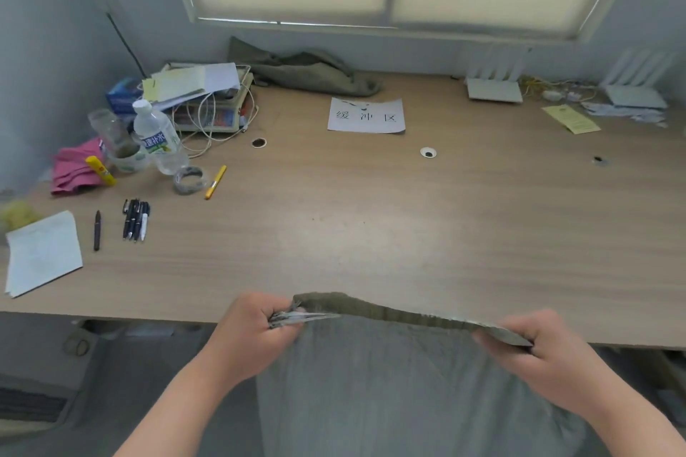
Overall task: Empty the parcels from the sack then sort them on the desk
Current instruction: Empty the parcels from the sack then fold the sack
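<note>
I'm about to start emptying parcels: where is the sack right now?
In the head view, the sack hangs at the near edge of the desk, bottom centre, its top rim gripped by the left hand and right hand.

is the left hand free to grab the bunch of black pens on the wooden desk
Probably not yet: the left hand grips the rim of the grey-green fabric sack and would need to let go first. Otherwise only bare wooden desk lies between it and the black pens.
</note>
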Demonstrator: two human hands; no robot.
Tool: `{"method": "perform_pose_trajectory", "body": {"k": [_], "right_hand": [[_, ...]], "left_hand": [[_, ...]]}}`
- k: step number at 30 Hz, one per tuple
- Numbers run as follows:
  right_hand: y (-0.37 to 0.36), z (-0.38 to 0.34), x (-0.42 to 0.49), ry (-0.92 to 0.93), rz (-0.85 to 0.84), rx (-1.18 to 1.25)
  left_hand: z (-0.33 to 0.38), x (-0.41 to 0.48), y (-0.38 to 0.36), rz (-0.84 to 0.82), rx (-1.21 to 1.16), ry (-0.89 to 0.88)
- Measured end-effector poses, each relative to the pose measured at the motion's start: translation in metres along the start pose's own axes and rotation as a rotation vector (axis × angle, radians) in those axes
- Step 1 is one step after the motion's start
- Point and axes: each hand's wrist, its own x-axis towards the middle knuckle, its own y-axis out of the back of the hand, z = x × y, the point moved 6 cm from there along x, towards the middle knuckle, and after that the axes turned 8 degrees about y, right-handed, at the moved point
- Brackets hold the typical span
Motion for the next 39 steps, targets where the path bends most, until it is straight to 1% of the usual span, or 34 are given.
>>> {"method": "perform_pose_trajectory", "body": {"k": [4,7,11,16,22,25,27,33,36,39], "right_hand": [[0.036,-0.038,0.004,0.08,0.059,0.035],[0.062,-0.06,0.012,0.138,0.105,0.011],[0.095,-0.087,0.031,0.208,0.147,-0.066],[0.147,-0.139,0.044,0.297,0.232,-0.213],[0.212,-0.201,0.051,0.346,0.364,-0.346],[0.239,-0.228,0.058,0.359,0.417,-0.459],[0.254,-0.241,0.063,0.365,0.447,-0.489],[0.276,-0.261,0.083,0.396,0.535,-0.629],[0.276,-0.247,0.107,0.372,0.553,-0.652],[0.273,-0.218,0.138,0.349,0.54,-0.674]], "left_hand": [[0.049,0.007,0.036,0.077,-0.053,-0.127],[0.07,0.017,0.059,0.124,-0.112,-0.122],[0.098,0.033,0.084,0.151,-0.096,-0.164],[0.148,0.048,0.133,0.25,-0.042,-0.266],[0.212,0.051,0.195,0.403,-0.015,-0.383],[0.239,0.054,0.224,0.432,-0.015,-0.435],[0.253,0.06,0.239,0.447,-0.006,-0.471],[0.262,0.097,0.266,0.448,-0.03,-0.524],[0.25,0.122,0.264,0.444,-0.05,-0.508],[0.233,0.147,0.252,0.436,0.014,-0.469]]}}
